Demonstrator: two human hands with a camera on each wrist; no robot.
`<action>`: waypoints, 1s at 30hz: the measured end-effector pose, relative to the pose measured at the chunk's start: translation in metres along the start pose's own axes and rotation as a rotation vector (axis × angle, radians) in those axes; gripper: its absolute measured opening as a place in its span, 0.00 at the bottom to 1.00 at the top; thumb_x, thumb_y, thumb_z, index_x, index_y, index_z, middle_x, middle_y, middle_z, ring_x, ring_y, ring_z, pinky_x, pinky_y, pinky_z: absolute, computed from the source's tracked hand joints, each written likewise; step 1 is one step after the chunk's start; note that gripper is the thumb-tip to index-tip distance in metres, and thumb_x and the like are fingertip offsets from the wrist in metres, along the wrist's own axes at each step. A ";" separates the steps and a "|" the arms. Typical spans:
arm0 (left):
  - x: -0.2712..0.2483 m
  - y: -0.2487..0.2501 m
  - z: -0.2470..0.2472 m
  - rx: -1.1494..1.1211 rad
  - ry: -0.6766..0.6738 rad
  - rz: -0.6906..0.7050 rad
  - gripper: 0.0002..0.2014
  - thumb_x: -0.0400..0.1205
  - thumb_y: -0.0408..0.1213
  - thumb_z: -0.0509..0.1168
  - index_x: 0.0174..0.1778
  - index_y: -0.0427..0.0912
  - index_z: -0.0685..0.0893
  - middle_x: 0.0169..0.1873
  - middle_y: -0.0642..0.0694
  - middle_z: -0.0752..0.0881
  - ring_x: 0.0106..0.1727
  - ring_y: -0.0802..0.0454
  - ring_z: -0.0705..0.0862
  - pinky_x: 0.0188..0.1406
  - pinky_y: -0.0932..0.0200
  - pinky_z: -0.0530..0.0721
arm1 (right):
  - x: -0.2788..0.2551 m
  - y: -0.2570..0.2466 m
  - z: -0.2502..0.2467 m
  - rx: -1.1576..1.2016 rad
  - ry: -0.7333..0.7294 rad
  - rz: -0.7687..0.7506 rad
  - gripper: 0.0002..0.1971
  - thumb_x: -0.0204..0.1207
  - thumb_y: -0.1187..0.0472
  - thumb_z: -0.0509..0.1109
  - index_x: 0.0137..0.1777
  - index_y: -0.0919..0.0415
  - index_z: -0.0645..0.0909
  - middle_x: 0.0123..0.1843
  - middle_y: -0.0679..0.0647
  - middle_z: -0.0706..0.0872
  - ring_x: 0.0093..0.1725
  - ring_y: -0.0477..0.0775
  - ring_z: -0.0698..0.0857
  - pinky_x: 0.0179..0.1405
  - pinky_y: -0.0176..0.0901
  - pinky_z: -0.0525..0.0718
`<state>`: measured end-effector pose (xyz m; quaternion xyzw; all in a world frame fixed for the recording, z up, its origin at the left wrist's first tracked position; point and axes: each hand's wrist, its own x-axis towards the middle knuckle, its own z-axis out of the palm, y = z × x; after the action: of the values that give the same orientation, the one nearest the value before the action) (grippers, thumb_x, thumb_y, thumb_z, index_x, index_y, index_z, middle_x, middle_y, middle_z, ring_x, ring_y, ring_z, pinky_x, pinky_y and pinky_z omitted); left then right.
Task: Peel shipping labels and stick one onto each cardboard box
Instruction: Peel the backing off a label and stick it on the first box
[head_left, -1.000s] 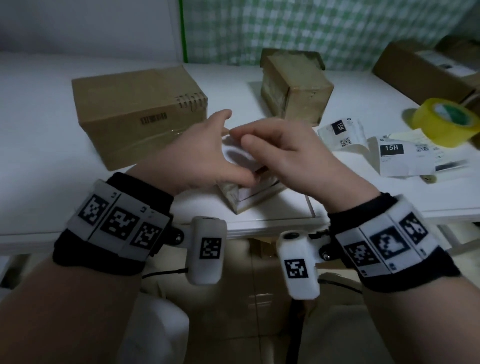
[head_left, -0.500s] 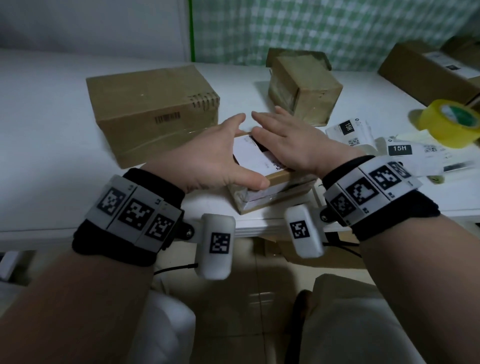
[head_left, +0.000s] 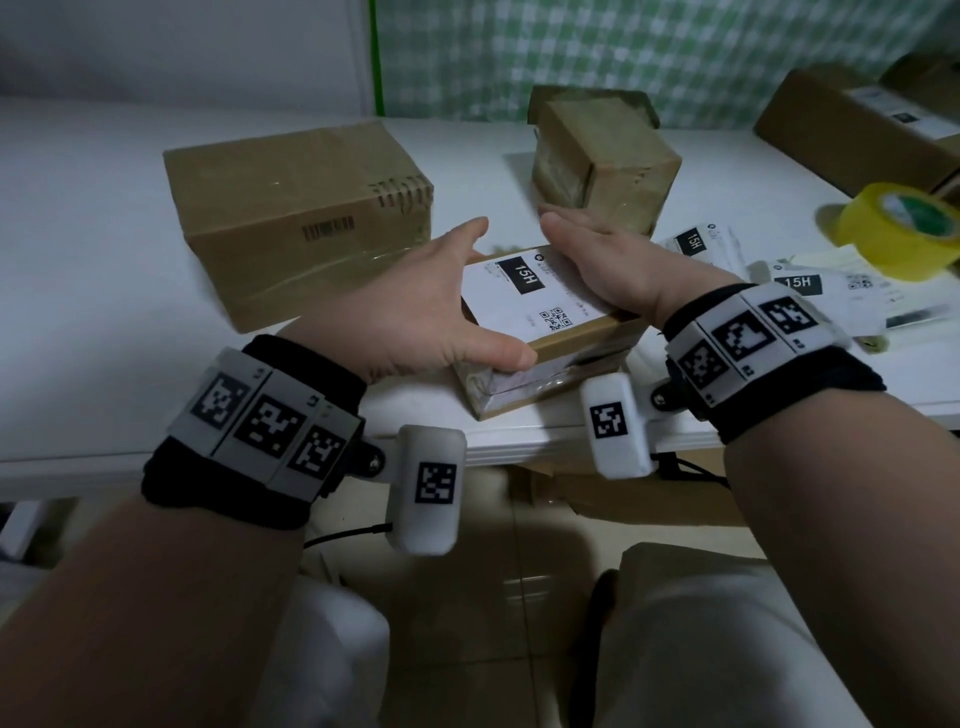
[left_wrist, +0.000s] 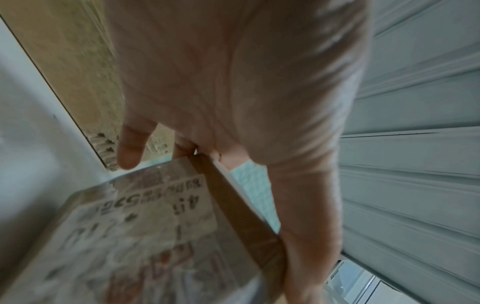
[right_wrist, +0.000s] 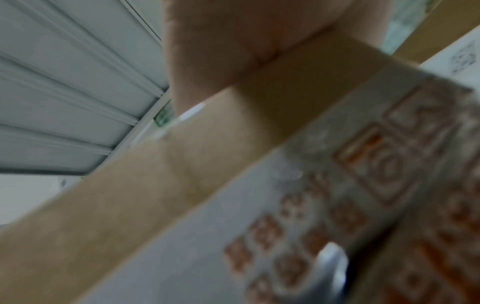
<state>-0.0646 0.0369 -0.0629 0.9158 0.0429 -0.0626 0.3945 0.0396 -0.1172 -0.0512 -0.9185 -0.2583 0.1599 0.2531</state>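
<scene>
A small flat cardboard box (head_left: 561, 353) lies at the table's front edge with a white "15H" shipping label (head_left: 524, 296) stuck on its top. My left hand (head_left: 415, 312) grips the box's left side, thumb along the near edge and fingers round the far corner. My right hand (head_left: 613, 260) holds the right side, its heel over the label's right edge. The left wrist view shows the left hand (left_wrist: 233, 82) spanning the small box (left_wrist: 145, 226). The blurred right wrist view shows the right hand's (right_wrist: 233, 51) palm against the box's edge (right_wrist: 182, 164).
A large brown box (head_left: 291, 208) stands behind on the left and a cube-shaped box (head_left: 608, 161) behind on the right. Loose label sheets (head_left: 821, 291) and a yellow tape roll (head_left: 904, 228) lie to the right. Another box (head_left: 852, 124) sits at the far right.
A second ago both hands pinched the label above the box. Then the right hand lay flat on it. Now both hands have moved apart to the box's sides, and the label shows in full.
</scene>
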 end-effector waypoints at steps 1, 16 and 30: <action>0.000 0.000 0.000 -0.009 -0.002 0.001 0.61 0.59 0.53 0.80 0.83 0.53 0.49 0.77 0.54 0.68 0.74 0.55 0.69 0.75 0.56 0.66 | 0.002 0.004 0.000 0.084 0.021 0.033 0.26 0.87 0.49 0.48 0.82 0.58 0.62 0.83 0.51 0.63 0.83 0.51 0.59 0.79 0.36 0.50; 0.004 -0.012 -0.010 -0.166 -0.074 0.097 0.60 0.48 0.55 0.79 0.79 0.59 0.59 0.68 0.60 0.76 0.69 0.60 0.76 0.75 0.54 0.71 | 0.005 -0.003 0.008 0.036 0.127 0.117 0.27 0.88 0.50 0.43 0.68 0.68 0.77 0.70 0.67 0.79 0.70 0.65 0.75 0.69 0.50 0.70; 0.006 -0.017 -0.003 -0.181 0.008 0.146 0.52 0.62 0.39 0.83 0.78 0.61 0.60 0.66 0.56 0.77 0.62 0.61 0.79 0.56 0.72 0.72 | -0.002 0.010 0.018 -0.455 0.350 0.166 0.29 0.79 0.42 0.40 0.68 0.56 0.71 0.68 0.65 0.76 0.67 0.68 0.72 0.62 0.63 0.73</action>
<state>-0.0604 0.0509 -0.0734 0.8773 -0.0166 -0.0260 0.4790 0.0338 -0.1187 -0.0707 -0.9832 -0.1641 -0.0426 0.0675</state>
